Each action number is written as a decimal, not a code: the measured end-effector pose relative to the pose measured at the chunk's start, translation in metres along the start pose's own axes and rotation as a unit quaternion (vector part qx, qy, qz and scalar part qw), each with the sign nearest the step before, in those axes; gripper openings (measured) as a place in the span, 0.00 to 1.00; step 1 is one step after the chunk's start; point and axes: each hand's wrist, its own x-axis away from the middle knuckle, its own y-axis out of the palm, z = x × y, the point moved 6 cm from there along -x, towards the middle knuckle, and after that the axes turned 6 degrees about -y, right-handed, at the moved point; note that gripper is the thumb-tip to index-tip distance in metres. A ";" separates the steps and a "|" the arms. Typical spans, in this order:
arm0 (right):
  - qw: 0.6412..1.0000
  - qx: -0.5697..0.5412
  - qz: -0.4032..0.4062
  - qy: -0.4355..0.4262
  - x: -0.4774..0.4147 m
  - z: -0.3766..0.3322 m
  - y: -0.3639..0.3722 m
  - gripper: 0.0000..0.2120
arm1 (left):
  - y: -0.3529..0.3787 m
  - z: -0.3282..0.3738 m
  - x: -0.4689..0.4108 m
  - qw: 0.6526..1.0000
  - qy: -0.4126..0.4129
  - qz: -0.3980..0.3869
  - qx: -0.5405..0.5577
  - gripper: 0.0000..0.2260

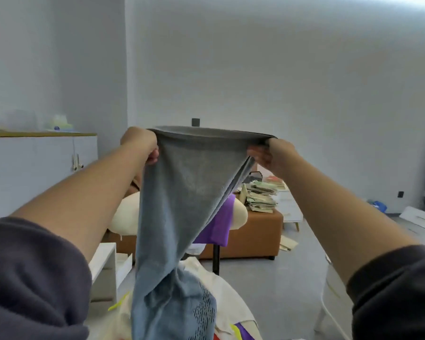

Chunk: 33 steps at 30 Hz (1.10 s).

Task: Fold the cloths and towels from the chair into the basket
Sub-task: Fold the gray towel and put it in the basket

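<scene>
Grey towel (182, 187), seemingly taut, between hands (139, 143) (274, 155)

No words, numbers or signs could be read anywhere. Some marks were seen on the stack of papers (261, 197) on the brown bench (255, 231), but they were too blurred to be made out. A dark pattern was seen low on the grey-blue towel (182, 192), but no letters could be told in it.

Charcoal fleecy sleeves (32, 271) bunched near the elbows, bare forearms (88, 192), bare left hand (140, 143), bare right hand (275, 155)
</scene>
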 end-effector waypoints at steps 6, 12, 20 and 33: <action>0.970 -0.054 0.038 -0.234 0.006 -0.072 -0.004 0.21 | -0.023 0.063 0.021 0.964 0.225 0.101 0.096 0.14; 0.948 -0.097 0.044 -0.300 0.028 -0.109 -0.003 0.23 | -0.027 0.098 0.055 0.917 0.364 0.146 0.077 0.16; 0.920 -0.024 0.047 -0.389 0.054 -0.153 0.010 0.22 | -0.038 0.130 0.083 0.873 0.441 0.188 0.092 0.17; 0.898 0.110 0.028 -0.425 0.022 -0.126 0.043 0.23 | -0.028 0.123 0.051 0.857 0.483 0.175 0.042 0.16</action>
